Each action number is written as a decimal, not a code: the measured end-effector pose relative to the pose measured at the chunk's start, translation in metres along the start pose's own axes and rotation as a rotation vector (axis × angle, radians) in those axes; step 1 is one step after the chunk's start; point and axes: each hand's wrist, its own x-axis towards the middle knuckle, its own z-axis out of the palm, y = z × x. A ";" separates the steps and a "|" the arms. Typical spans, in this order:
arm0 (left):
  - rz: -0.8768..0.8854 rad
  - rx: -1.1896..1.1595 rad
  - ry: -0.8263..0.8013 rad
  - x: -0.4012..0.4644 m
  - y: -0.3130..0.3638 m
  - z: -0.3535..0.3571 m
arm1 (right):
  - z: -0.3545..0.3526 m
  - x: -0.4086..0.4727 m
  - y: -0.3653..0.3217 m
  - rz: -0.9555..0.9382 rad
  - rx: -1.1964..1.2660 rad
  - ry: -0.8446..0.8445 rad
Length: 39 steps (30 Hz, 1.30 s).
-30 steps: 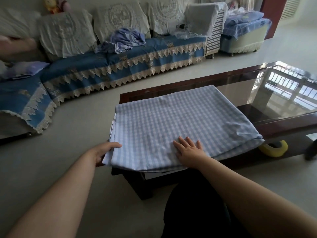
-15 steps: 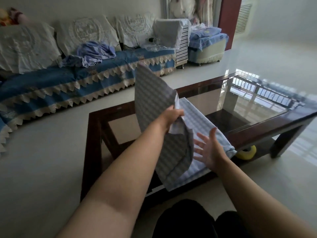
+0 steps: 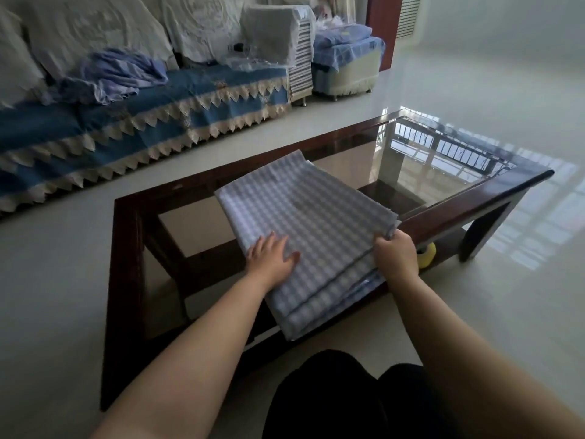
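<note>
Looking down at our folded cloth (image 3: 304, 223) here: it's a pale blue-and-white check, folded into a long rectangle of several layers, and the layer edges show stepped along the near end. It lies slanted on the glass top of the coffee table (image 3: 125, 280), with its near end hanging over the dark wood frame toward our knees. The surface is pretty smooth, just a faint crease or two.

Our left hand (image 3: 272, 259) lies flat on the near left part of the cloth, fingers (image 3: 262, 245) straight and a bit spread, thumb out to the side, pressing down and gripping nothing. Our right hand (image 3: 397, 256) is at the cloth's right edge, fingers (image 3: 384, 237) curled in tight around the stacked layers there; the thumb is hidden, so we can't tell how it sits.

A yellow tape roll (image 3: 427, 255) sits on the lower shelf just beyond the right hand. Behind the table there's a blue-covered sofa (image 3: 221, 99) with a crumpled lilac cloth (image 3: 123, 72) on it.
</note>
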 end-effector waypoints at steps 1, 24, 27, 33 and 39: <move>0.019 0.018 -0.008 -0.005 -0.001 0.006 | -0.003 0.001 0.006 0.043 -0.020 -0.003; -0.484 -0.411 0.418 -0.008 -0.073 -0.073 | 0.029 -0.023 0.009 0.223 -0.292 -0.334; -0.396 -0.152 0.086 -0.021 -0.075 -0.046 | 0.036 -0.035 0.000 0.168 -0.569 -0.297; -0.172 -0.012 -0.077 -0.040 -0.046 0.013 | 0.039 -0.046 -0.040 -0.164 -0.592 -0.130; -0.016 0.061 -0.071 -0.044 -0.035 0.017 | 0.018 -0.045 0.000 0.079 -0.355 -0.216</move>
